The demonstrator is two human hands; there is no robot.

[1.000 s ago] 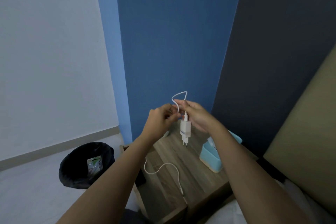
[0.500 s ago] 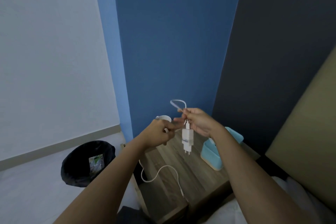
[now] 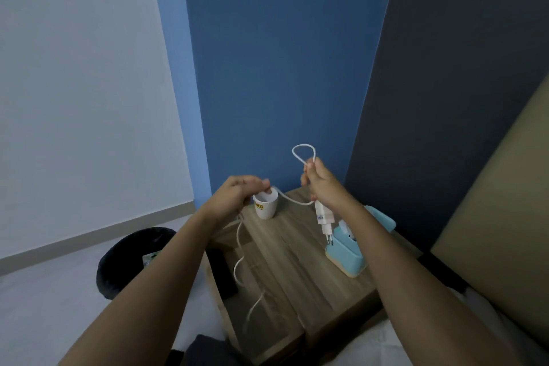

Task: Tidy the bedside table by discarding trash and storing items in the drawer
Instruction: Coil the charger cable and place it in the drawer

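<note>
Above the wooden bedside table (image 3: 285, 249), my right hand (image 3: 319, 181) pinches a loop of the white charger cable (image 3: 292, 199), and the white plug adapter (image 3: 323, 215) dangles below it. My left hand (image 3: 237, 194) grips the same cable further along, over a white cup (image 3: 266, 205). The loose cable end trails down past the table's left side. A pale blue tissue box (image 3: 350, 258) stands on the table under my right wrist.
A black bin (image 3: 124, 261) with a bag and some trash stands on the floor to the left of the table. Blue and dark walls close in behind. A beige headboard and white bedding lie to the right.
My hands have moved apart, stretching the cable between them. The right hand rose with the loop and adapter; the left shifted left, and the cup came into view.
</note>
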